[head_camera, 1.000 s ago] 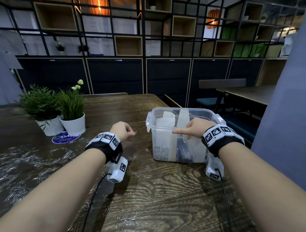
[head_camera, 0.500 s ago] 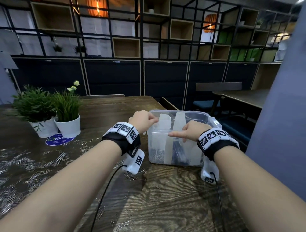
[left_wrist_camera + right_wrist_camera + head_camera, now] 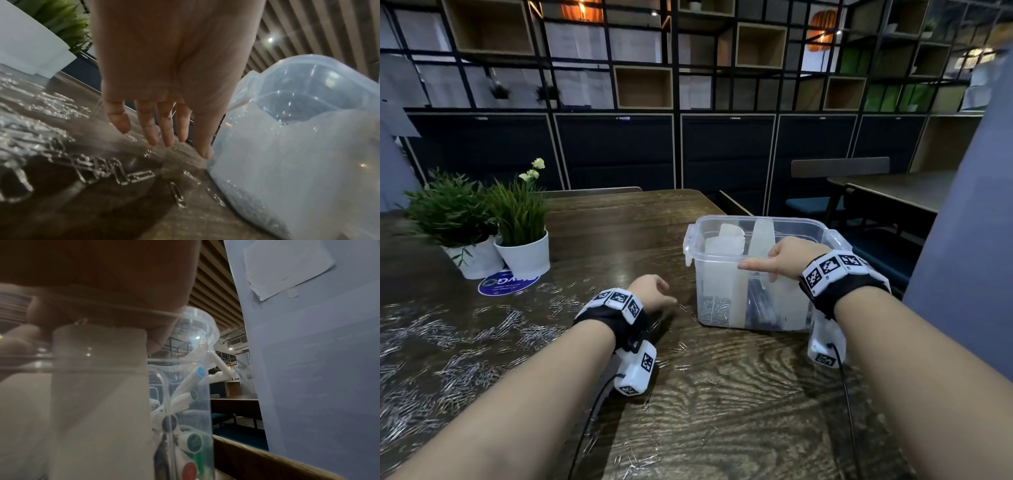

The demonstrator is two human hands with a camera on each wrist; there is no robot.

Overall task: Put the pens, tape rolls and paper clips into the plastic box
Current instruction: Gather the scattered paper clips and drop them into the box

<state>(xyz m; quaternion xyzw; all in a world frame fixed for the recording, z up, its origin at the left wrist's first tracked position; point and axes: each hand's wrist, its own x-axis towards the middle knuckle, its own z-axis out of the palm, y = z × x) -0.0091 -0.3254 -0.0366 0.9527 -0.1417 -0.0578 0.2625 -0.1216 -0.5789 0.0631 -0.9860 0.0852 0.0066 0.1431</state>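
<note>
Half a second ago your left hand (image 3: 650, 293) was at the rim of the plastic box (image 3: 753, 274); now it hangs low over the tabletop (image 3: 739, 394) just beside the box, fingers (image 3: 164, 126) loosely spread and holding nothing, so another pickup is likely next. Thin, glinting wire paper clips (image 3: 482, 329) litter the grained wood. Your right hand (image 3: 787, 258) steadies the translucent box at its near rim, forefinger straight; its other fingers are hidden. Pens (image 3: 191, 382) stand inside.
</note>
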